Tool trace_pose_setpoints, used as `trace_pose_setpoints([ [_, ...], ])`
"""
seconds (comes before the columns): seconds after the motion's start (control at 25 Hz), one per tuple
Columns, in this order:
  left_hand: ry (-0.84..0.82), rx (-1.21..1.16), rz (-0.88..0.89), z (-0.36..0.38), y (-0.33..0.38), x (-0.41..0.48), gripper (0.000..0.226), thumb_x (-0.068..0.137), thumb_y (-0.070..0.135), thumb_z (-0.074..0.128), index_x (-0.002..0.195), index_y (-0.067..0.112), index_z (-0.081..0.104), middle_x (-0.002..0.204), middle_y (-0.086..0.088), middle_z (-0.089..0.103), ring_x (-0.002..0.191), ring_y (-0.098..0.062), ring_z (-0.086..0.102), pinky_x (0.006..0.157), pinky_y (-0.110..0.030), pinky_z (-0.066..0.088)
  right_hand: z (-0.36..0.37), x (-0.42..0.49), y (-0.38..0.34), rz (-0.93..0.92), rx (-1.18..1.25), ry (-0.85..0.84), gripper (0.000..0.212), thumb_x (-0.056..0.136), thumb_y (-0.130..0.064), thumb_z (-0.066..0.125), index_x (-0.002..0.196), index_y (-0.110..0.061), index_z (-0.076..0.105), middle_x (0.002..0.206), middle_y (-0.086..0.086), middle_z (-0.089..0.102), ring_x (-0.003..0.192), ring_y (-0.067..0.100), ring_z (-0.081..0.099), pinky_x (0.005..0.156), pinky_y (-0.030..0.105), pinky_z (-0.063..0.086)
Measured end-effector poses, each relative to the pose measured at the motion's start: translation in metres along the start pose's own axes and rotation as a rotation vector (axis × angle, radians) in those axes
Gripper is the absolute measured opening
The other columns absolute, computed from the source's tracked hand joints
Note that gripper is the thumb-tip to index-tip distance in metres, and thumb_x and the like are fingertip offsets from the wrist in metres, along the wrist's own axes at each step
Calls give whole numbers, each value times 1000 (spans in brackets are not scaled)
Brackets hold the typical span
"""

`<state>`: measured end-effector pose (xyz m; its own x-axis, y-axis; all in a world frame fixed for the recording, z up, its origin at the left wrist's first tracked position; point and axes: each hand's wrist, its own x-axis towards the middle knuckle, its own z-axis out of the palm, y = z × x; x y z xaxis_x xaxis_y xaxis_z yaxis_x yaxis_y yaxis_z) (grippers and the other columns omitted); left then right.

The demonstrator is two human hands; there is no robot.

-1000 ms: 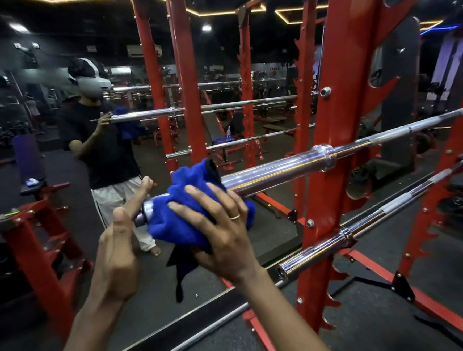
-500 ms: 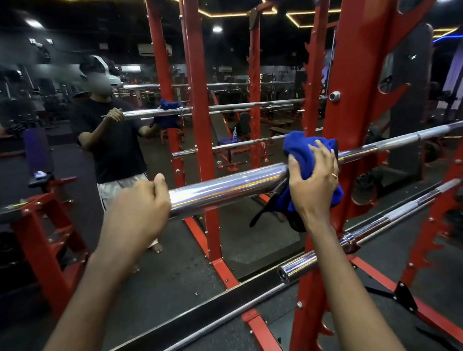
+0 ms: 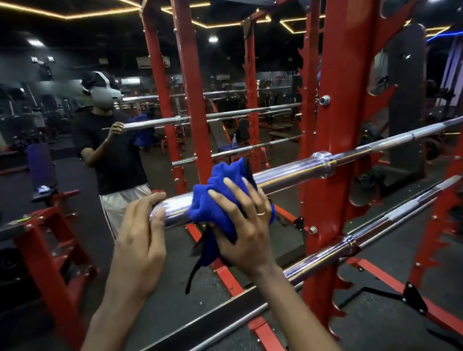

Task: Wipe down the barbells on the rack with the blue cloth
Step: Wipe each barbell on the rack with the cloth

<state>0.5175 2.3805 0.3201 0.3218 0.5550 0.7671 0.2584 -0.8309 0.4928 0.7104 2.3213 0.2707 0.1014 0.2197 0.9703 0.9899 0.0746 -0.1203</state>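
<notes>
The right hand has a grip on the blue cloth, wrapped round the top bar. The left hand holds its end. The lower bar looks not wiped yet.

A dark gym: wall mirror, black rubber floor (speckled), yellow ceiling light strips.

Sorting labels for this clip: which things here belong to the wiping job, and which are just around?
Job: blue cloth; upper barbell; lower barbell; red rack; left hand; right hand.
Around: mirror; bench; red stand.
</notes>
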Motion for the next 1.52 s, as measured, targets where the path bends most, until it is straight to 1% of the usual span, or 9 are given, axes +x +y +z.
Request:
trace_pose_setpoints([
  [0.28,-105,-39,41,-3,-17,6,34,105,37,33,124,23,58,121,7,59,118,-9,55,99,-18,38,-45,52,145,477,-93,169,44,94,-42,57,122,-10,70,133,9,67,133,34,55,115,54,38],
  [0.44,-101,-105,30,-4,-17,6,37,105,38,32,127,26,59,125,6,59,122,-8,54,101,-20,38,-30,55,121,546,-145,250,43,91,-41,58,119,-11,71,132,10,68,137,36,52,115,57,36],
  [0.72,-133,-165,-10,-7,-10,5,44,104,42,27,129,24,59,128,5,59,121,-9,53,88,-6,42,28,15,-32,452,107,306,41,96,-39,60,130,-16,65,148,5,55,151,31,33,120,60,26],
  [0.96,-13,229,102,-3,-9,15,39,100,30,29,110,11,62,100,-11,65,95,-33,58,85,-41,41,29,3,-50,75,69,115,46,95,-51,56,134,-27,61,149,-2,54,146,26,41,120,54,26],
  [1.04,7,345,-51,-5,1,22,43,104,31,29,101,6,64,94,-23,66,90,-44,60,76,-46,40,13,16,-7,90,11,117,45,91,-47,61,129,-24,68,142,-1,61,138,27,50,117,54,30],
  [1.12,-183,412,-294,-9,5,40,46,105,33,28,106,3,62,106,-29,64,98,-48,59,77,-45,38,-6,31,45,228,-31,167,42,90,-44,61,123,-20,70,134,0,65,129,28,57,114,55,35],
  [1.28,-450,203,-563,-17,1,67,53,97,48,26,106,9,61,102,-18,66,90,-32,64,84,-37,51,-31,44,119,402,-57,234,38,92,-37,61,119,-10,68,127,6,67,123,33,59,109,57,41],
  [1.36,-272,81,-456,-12,1,57,46,107,42,30,110,15,67,110,-10,63,102,-25,58,96,-37,44,-26,44,120,470,-22,296,40,94,-38,63,121,-9,67,131,7,65,130,31,56,110,57,40],
  [1.52,104,127,94,3,8,7,33,107,28,35,111,13,64,108,0,59,99,-17,55,86,-30,41,-2,38,70,582,75,432,56,92,-55,67,129,-13,64,149,4,54,150,20,33,120,56,31],
])
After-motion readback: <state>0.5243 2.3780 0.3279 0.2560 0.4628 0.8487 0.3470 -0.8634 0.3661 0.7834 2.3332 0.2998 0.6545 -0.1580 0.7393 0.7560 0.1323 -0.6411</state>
